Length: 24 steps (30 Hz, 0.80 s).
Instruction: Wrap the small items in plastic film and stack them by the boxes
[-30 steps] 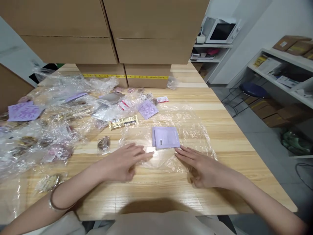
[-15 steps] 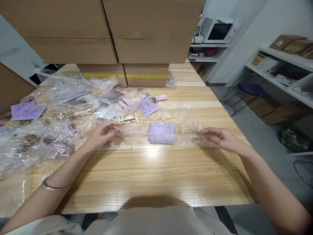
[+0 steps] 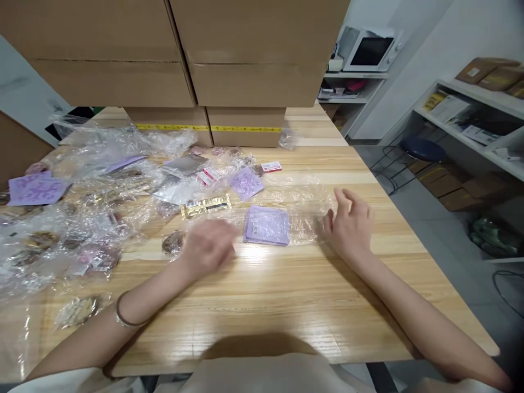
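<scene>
Flat purple packets (image 3: 267, 225) lie stacked at the middle of the wooden table, with clear plastic film (image 3: 309, 199) spread around them and, it seems, folded over them from the near side. My left hand (image 3: 210, 245) is just left of the packets at the film's edge; motion smears its fingers. On the right, my right hand (image 3: 350, 224) is raised over the film's right edge, its fingers loosely bent and apart, with nothing visible in them. A gold sachet (image 3: 207, 206) and a small brown wrapped piece (image 3: 172, 242) lie beyond and beside my left hand.
Crumpled clear bags (image 3: 90, 229) with wrapped contents cover the table's left side. Behind the packets lie a patterned purple packet (image 3: 246, 183) and a small red-and-white box (image 3: 271, 166). Large cardboard boxes (image 3: 249, 49) stand stacked at the back.
Both hands gripped the film's near edge and folded it over the packets. Since then my right hand has lifted and moved inward, and my left hand has moved right, towards the packets.
</scene>
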Motion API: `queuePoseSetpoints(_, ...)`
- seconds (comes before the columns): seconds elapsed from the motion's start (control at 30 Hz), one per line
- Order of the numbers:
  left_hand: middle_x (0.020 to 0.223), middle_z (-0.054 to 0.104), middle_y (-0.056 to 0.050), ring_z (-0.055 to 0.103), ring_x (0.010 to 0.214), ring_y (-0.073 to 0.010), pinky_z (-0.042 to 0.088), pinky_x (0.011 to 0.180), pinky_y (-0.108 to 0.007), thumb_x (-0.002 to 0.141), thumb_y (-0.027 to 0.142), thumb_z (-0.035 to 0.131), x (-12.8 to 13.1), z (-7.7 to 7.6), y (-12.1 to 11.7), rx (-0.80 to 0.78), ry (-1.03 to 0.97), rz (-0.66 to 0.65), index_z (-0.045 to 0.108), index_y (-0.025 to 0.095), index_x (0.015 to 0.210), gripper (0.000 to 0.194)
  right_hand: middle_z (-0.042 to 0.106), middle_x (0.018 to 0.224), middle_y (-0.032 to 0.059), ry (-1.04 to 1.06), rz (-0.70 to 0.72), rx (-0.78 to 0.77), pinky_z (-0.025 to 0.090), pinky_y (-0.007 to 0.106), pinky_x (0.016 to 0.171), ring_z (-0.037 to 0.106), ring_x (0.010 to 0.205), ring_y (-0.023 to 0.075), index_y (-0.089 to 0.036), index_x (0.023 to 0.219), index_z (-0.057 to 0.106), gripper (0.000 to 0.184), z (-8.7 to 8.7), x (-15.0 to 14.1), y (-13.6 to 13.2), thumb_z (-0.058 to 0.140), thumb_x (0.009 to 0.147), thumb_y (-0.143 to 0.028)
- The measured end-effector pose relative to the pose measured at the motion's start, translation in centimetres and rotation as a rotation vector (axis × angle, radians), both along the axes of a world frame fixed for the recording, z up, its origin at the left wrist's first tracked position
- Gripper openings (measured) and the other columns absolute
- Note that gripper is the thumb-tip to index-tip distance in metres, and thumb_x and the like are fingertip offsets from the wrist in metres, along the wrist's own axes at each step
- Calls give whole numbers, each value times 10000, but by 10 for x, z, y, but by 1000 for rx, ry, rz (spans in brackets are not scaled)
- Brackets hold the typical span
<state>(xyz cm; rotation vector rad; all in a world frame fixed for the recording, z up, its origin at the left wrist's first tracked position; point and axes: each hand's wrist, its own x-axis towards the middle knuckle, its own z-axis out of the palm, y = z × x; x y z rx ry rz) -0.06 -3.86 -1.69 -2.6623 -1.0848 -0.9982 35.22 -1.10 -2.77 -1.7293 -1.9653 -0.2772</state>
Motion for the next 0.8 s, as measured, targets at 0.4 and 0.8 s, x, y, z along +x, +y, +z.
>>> queuePoseSetpoints(0.4, 1346, 562, -253, 492, 1271, -405, 345, 1068, -601, 991, 534, 340, 20, -4, 20, -415, 237, 459, 527, 60, 1335, 615, 149, 1649, 159, -178, 583, -441, 96, 636, 1184, 47, 1516, 381, -186, 1577, 243, 814, -30, -48, -5, 418, 936, -656)
queuePoseSetpoints(0.8, 1119, 650, -142, 583, 1085, -287, 458, 950, -445, 924, 367, 512, -19, 26, 44, -178, 171, 236, 624, 173, 1179, 339, 231, 1628, 153, -143, 560, -447, 166, 606, 1185, 147, 1507, 365, -200, 1560, 298, 747, -25, -49, -4, 443, 949, -605)
